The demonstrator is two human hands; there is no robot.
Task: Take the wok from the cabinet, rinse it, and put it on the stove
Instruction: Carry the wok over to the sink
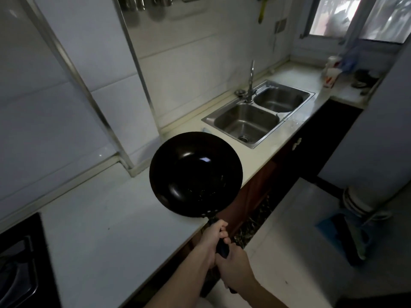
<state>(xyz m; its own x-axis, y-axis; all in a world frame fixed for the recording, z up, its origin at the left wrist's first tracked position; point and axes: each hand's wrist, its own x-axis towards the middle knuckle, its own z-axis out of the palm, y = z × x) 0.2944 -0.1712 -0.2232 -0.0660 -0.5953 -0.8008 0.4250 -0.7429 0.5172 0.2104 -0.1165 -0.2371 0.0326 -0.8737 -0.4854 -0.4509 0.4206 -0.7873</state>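
Note:
A round black wok (195, 174) hangs level over the front edge of the white counter (106, 230), its hollow side up. Both hands grip its dark handle: my left hand (214, 237) sits closer to the bowl, and my right hand (235, 267) holds the handle's end behind it. The double steel sink (258, 114) with its tall tap (251, 83) lies farther along the counter, up and to the right of the wok. The black stove (20, 263) fills the lower left corner.
Utensils hang on the wall rail at the top. A white bottle (331, 72) and small items stand on the counter corner under the window. Dark cabinet doors run below the counter. A blue mat and a pipe are on the floor at right.

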